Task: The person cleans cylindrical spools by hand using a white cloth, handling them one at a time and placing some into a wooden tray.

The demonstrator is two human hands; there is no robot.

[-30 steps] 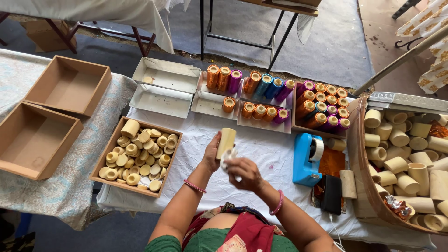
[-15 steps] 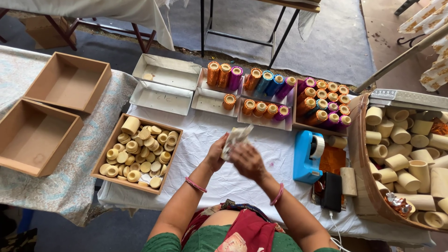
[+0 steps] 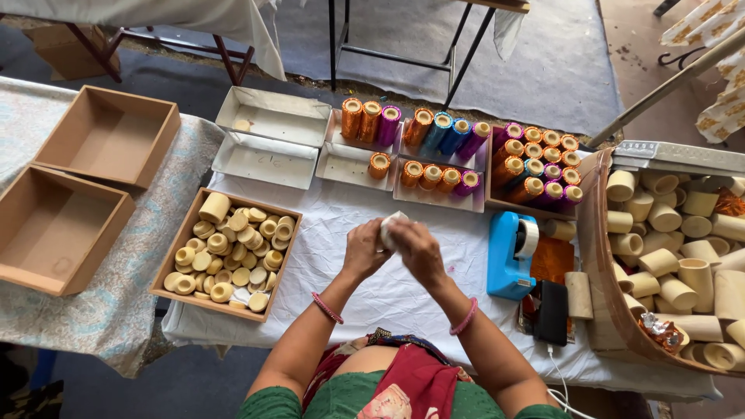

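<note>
White cloth covers the counter (image 3: pixel 365 299). Both hands are raised just above it at centre, close together. Left hand (image 3: pixel 365 250) and right hand (image 3: pixel 417 250) meet around a small pale cream spool wrapped in whitish film (image 3: pixel 389 230); only its top shows between them. Fingers of both hands are curled narrow and closed on the spool, the right hand overlapping it from the right side, the left from the left. How much of the film is loose cannot be told. A pink bangle sits on each wrist.

To the left of the hands: shallow brown cardboard tray (image 3: pixel 180 250) filled with short cream-coloured spools (image 3: pixel 225 252), most standing on end, one taller spool at the upper corner. Further left, on a patterned cloth, two open brown cardboard boxes (image 3: pixel 124 174).

Beyond the hands: flat white trays (image 3: pixel 264 159), several carrying upright spools of metallic thread in orange, purple and blue (image 3: pixel 434 132). A brown tray next to them holds a tighter group of the same thread spools (image 3: pixel 543 167).

Right of the hands, near but apart: blue tape dispenser with a white roll (image 3: pixel 510 256). Beside it an orange sheet (image 3: pixel 552 260) and a black flat device with a white cable (image 3: pixel 552 312). At far right, a curved wooden basket (image 3: pixel 601 256) heaped with larger cream cardboard tubes (image 3: pixel 667 248).
</note>
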